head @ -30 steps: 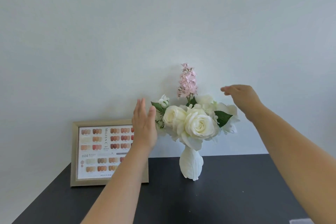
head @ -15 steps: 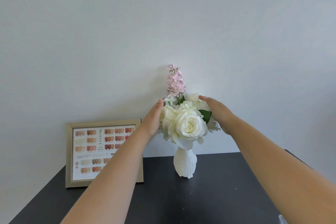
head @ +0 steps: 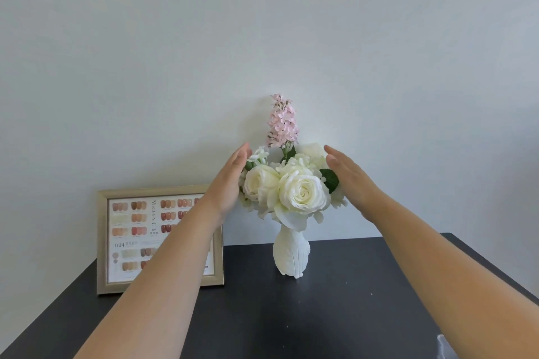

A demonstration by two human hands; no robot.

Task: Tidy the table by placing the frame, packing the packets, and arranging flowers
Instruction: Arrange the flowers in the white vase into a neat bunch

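Observation:
A white vase (head: 290, 253) stands upright at the back of the black table (head: 335, 309), holding white roses (head: 294, 189) and one tall pink flower stem (head: 282, 121). My left hand (head: 232, 181) lies flat against the bouquet's left side, fingers straight and together. My right hand (head: 351, 176) is flat along the bouquet's right side, just off the petals. Neither hand grips anything. A gold picture frame (head: 159, 239) with a nail-colour chart leans upright against the wall at the back left, partly hidden by my left forearm.
A pale wall rises directly behind the table. The table's right edge (head: 495, 268) slants off toward the lower right. A small whitish object (head: 444, 344) shows at the bottom right beside my right arm; what it is cannot be told.
Both hands came in from wide apart to cup the bouquet's sides, and have since eased slightly outward. The vase and frame have stayed in place.

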